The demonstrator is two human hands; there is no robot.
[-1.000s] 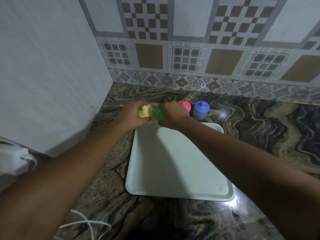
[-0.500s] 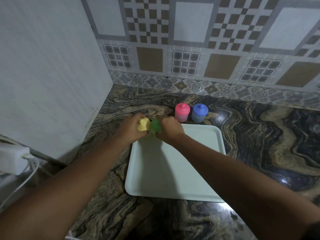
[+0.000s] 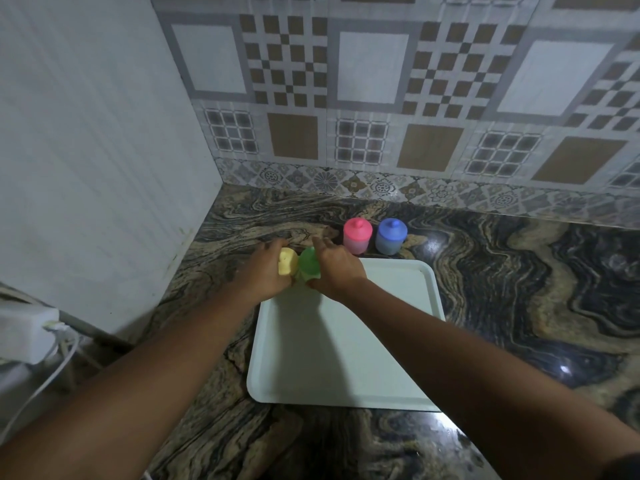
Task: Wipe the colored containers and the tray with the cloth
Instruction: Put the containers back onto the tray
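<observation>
Lid (image 3: 358, 227) on pink container (image 3: 356, 245)

Tray (image 3: 346, 358) centre free; pink (image 3: 357, 235), blue jars (image 3: 391, 236) behind.

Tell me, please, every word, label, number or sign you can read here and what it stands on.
None: no readable text shows.
The pink container, blue container, green container, yellow cloth and tray bear no visible print.
The wall tiles carry only patterns.
The white box at the left edge shows no legible marking.
</observation>
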